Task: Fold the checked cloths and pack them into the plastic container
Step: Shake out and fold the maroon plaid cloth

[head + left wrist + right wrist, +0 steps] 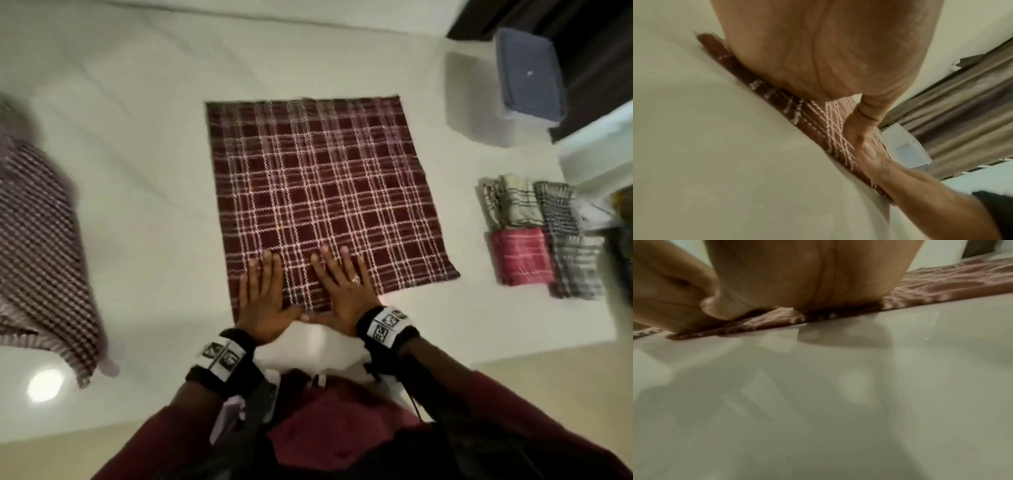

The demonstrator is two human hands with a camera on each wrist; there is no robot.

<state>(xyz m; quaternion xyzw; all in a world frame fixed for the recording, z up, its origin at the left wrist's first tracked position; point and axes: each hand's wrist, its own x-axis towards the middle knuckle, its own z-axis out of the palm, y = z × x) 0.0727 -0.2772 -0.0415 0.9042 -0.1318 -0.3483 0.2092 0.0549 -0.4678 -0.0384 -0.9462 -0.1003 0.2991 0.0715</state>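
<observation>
A maroon checked cloth (322,192) lies spread flat in the middle of the white table (137,154). Both hands press flat on its near edge, fingers straight: my left hand (262,294) near the cloth's near left corner, my right hand (342,291) beside it, thumbs almost touching. The left wrist view shows the left palm (818,56) on the cloth (834,116); the right wrist view shows the right palm (807,275) on the cloth's edge (941,287). A clear plastic container (479,102) stands at the far right, with a blue lid (529,73) beside it.
Several folded checked cloths (544,236) lie in a group at the right, near the table's edge. A brown-and-white checked cloth (37,246) lies loose at the left. A white object (599,150) sits at the far right edge. A curtain (962,105) hangs beyond the table.
</observation>
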